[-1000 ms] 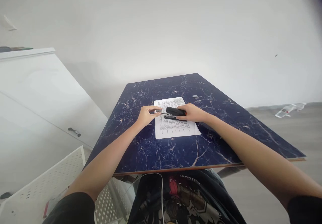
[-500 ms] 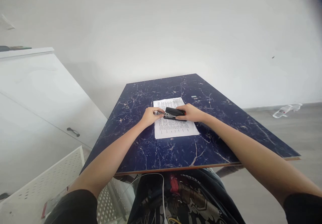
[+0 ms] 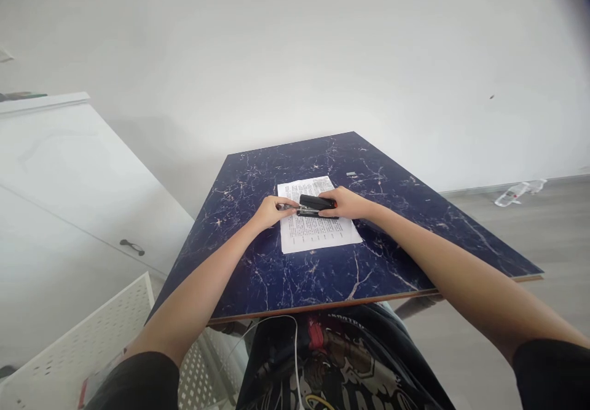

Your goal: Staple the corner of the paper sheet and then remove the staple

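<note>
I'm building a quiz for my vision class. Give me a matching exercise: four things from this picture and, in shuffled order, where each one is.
Things:
1 stapler
2 printed sheet
3 plastic bottle
4 white cabinet

Places:
A on the floor, far right
B left of the table
C between the left hand and the right hand
D flat on the table

Pairs: 1-C; 2-D; 3-A; 4-B
</note>
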`<move>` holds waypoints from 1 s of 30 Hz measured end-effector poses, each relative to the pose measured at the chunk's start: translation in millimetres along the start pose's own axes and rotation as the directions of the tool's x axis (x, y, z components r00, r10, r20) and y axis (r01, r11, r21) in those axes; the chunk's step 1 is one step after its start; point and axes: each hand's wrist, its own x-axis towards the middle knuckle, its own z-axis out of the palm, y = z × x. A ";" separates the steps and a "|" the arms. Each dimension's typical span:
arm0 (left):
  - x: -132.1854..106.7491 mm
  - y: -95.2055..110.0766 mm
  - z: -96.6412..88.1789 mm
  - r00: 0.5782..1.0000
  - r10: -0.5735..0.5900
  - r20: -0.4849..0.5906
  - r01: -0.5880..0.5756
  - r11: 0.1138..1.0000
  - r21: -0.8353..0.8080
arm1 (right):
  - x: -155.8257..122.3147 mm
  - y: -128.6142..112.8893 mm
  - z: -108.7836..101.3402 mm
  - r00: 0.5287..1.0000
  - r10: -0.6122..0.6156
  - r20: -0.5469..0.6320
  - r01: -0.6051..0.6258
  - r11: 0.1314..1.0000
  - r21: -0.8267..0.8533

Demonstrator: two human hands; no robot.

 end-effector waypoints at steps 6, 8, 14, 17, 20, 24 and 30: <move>-9.2 -4.1 -34.1 0.981 0.011 0.193 0.003 0.998 -0.069 | -1.1 0.0 -1.3 1.000 -0.009 0.010 0.009 1.000 0.027; -12.2 -5.0 -38.9 0.972 -0.002 0.236 0.031 0.992 -0.121 | -1.8 0.5 -1.7 0.999 -0.033 0.010 0.033 0.998 0.053; -8.6 2.5 -17.1 0.985 0.041 0.166 -0.021 0.992 -0.121 | -2.1 -0.1 1.4 0.999 -0.046 0.006 0.045 0.992 0.121; -3.0 9.8 1.0 0.994 0.094 0.052 -0.092 0.995 -0.040 | -0.5 0.5 5.3 0.999 -0.050 -0.002 0.049 0.991 0.125; 0.9 14.6 13.5 0.993 0.117 -0.001 -0.117 0.993 0.012 | 0.7 3.0 8.5 0.999 -0.051 -0.012 0.052 0.991 0.123; 2.5 15.7 16.4 0.990 0.143 -0.009 -0.143 0.989 0.038 | 0.9 0.4 9.8 0.999 -0.046 0.006 0.045 0.992 0.121; 2.7 12.6 7.7 0.992 0.086 -0.088 -0.073 0.987 0.145 | 3.0 -30.4 14.0 0.966 -0.153 -0.209 0.162 0.987 0.026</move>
